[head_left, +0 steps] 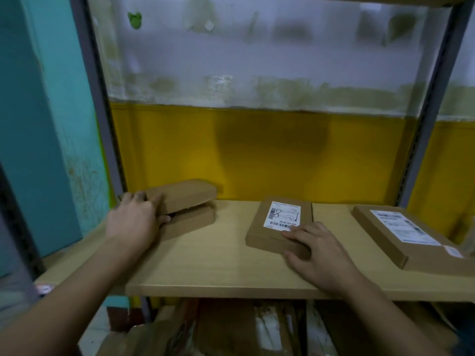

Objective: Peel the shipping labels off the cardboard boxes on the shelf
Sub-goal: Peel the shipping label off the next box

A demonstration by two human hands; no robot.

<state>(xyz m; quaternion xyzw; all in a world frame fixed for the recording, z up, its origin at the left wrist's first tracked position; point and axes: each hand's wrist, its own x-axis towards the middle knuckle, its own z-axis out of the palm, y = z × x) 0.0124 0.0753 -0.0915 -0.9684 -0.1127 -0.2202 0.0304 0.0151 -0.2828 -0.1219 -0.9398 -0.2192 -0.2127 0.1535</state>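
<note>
Your left hand [136, 218] grips the left stack's top box [187, 194]; your right hand [318, 253] rests, fingers straight, on the labelled middle box [261, 228].

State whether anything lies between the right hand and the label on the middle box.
Nothing visible does. The right hand rests on the middle box, its fingertips at the near edge of the label.

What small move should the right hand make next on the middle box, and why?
Probably pick at the near edge of the shipping label with a fingertip of the right hand to lift a corner. The label lies flat on the middle box, that hand rests at its edge, and the left hand grips the top stacked box.
</note>
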